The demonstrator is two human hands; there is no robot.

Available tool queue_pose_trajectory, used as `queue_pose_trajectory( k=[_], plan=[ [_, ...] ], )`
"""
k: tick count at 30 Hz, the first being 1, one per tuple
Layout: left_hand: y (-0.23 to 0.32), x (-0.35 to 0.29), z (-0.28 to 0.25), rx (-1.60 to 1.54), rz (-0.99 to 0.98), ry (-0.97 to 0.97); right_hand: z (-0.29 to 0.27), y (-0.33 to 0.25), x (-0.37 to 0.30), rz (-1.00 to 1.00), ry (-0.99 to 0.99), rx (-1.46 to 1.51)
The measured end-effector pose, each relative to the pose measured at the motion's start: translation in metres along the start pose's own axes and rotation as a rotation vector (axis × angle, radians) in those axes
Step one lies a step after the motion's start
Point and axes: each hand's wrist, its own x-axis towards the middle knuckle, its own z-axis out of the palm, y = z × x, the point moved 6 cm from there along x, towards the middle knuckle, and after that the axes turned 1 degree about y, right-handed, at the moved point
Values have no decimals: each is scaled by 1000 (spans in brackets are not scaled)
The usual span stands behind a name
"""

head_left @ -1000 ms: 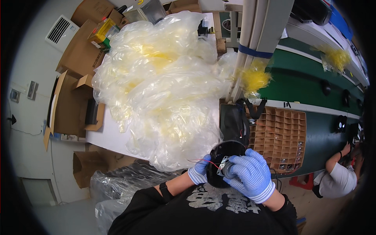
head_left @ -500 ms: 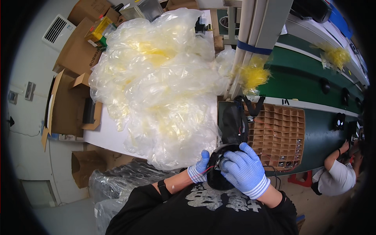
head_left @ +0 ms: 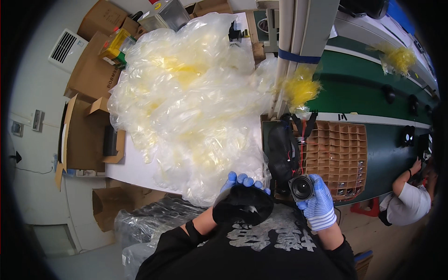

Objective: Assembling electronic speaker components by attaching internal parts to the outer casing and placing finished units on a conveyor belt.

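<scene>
My right hand [head_left: 319, 201], in a blue-and-white striped glove, grips a small round speaker driver [head_left: 302, 188] by its squarish frame, its dark cone facing up. My left hand [head_left: 242, 179], gloved alike, is wrapped round a hollow black housing [head_left: 242, 206] close to my chest. Only its fingertips show past the far rim. The two parts are apart. Just beyond the driver are black items [head_left: 280, 151] that I cannot make out clearly, with thin red wires beside them. A cardboard divider grid [head_left: 335, 154] sits to the right, several of its cells holding small parts.
A large heap of clear plastic bags [head_left: 196, 102] covers the white table at left. A post [head_left: 298, 51] with a blue band rises beyond the grid. Cardboard boxes [head_left: 88, 135] stand far left. Another person [head_left: 410, 200] works at the green bench on the right.
The driver, earlier at the black housing under my right hand, is now held apart to the right. My left hand has shifted left with the housing, which has turned.
</scene>
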Motion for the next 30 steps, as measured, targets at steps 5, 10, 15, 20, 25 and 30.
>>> queue_pose_trajectory(
  k=[5, 10, 15, 20, 25, 30],
  plan=[
    [28, -15, 33, 353, -238, 224, 2, 2, 3, 36, -99, 46],
    [37, -29, 12, 880, -601, 290, 17, 4, 4, -93, -234, -212],
    [40, -25, 35, 781, -614, 160, 36, -16, -10, -393, -237, -732],
    [68, -23, -37, 478, -454, 173, 86, -40, -31, -911, -329, -1180],
    [28, 9, -24, 428, -356, 173, 117, -26, -31, -948, -473, -1354],
    [-2, -3, -34, 406, -306, 157, 113, -8, -23, -859, -427, -1634]
  ],
)
